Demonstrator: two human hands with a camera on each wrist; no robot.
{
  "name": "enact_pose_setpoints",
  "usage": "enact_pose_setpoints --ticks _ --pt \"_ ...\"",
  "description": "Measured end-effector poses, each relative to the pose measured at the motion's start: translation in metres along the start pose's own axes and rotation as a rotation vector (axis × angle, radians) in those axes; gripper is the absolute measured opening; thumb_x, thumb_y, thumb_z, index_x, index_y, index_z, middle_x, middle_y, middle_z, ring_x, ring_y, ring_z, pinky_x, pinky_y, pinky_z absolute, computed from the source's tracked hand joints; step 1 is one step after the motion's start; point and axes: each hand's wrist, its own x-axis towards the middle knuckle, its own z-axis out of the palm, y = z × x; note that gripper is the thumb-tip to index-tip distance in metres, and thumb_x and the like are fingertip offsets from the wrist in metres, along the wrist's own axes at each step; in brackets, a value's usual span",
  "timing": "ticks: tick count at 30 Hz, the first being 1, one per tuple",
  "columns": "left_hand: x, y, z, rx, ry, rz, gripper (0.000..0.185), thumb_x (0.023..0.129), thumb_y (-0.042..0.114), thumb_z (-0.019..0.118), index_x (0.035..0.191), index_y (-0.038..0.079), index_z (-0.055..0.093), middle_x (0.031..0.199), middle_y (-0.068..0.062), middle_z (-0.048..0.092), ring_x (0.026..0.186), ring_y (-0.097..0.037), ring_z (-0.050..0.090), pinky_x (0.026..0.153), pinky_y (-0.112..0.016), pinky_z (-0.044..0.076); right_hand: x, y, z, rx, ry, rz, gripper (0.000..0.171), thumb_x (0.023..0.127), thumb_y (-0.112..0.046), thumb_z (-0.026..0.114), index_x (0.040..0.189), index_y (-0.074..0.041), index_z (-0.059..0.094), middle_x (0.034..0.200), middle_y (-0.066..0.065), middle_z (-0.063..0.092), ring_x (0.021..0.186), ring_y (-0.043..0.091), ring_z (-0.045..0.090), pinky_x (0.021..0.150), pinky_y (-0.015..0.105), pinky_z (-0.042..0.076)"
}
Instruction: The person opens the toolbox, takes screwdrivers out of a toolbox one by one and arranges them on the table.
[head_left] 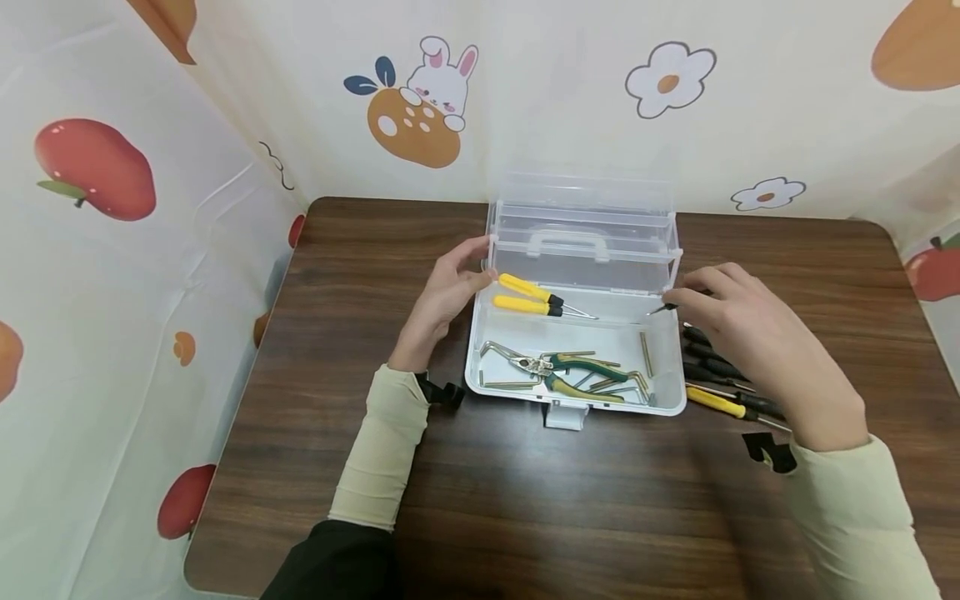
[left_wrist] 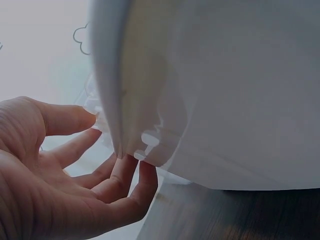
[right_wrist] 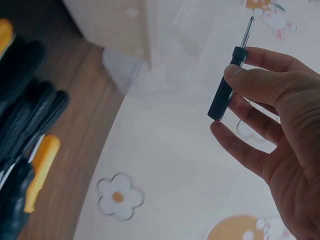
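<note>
My right hand (head_left: pixel 738 312) pinches a small black screwdriver (right_wrist: pixel 226 90) between thumb and fingers, over the right rim of a white toolbox (head_left: pixel 474 367). Its short metal tip points left over the box. At the box's back left corner, my left hand (head_left: pixel 450 287) holds the edge near the lid hinge, fingers curled against the outside. The clear lid (head_left: pixel 585 221) stands open at the back. Inside lie two yellow-handled screwdrivers (head_left: pixel 521 306), green-handled pliers (head_left: pixel 581 364) and several brass-coloured hex keys (head_left: pixel 647 354).
Right of the box, several black-handled tools (head_left: pixel 708 358) lie on the wooden table (head_left: pixel 360 300), partly hidden under my right hand. A yellow-handled screwdriver (head_left: pixel 716 402) is among them. A patterned cloth (head_left: pixel 555 100) hangs behind the table and on its left.
</note>
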Motion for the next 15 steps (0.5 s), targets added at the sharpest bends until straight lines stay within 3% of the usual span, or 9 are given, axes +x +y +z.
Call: enact_pose_setpoints --ticks 7,12,15 --pt "0.000 0.000 -0.002 0.008 0.005 -0.010 0.054 0.101 0.010 0.067 0.152 0.023 0.055 0.150 -0.010 0.055 0.112 -0.030 0.067 0.109 -0.048 0.048 -0.023 0.022 0.001 0.027 0.081 0.082 0.049 0.075 0.018 0.081 0.115 -0.011 0.075 0.111 0.010 0.069 0.112 0.033 0.058 0.092 0.042 0.044" --pt "0.001 -0.001 -0.002 0.009 0.005 -0.011 0.054 0.101 0.010 0.067 0.152 0.024 0.054 0.151 -0.009 0.054 0.112 -0.030 0.067 0.109 -0.049 0.047 -0.039 0.039 0.005 0.030 0.096 0.173 0.041 0.085 0.012 0.076 0.118 -0.011 0.074 0.113 0.012 0.067 0.115 0.036 0.056 0.093 0.049 0.043" --pt "0.001 -0.002 -0.001 0.008 0.000 -0.016 0.055 0.101 0.011 0.067 0.153 0.024 0.053 0.151 -0.009 0.054 0.111 -0.030 0.067 0.109 -0.049 0.047 -0.048 0.049 0.010 0.038 0.093 0.208 0.039 0.085 0.013 0.076 0.118 -0.007 0.073 0.113 0.016 0.067 0.116 0.039 0.055 0.094 0.055 0.043"
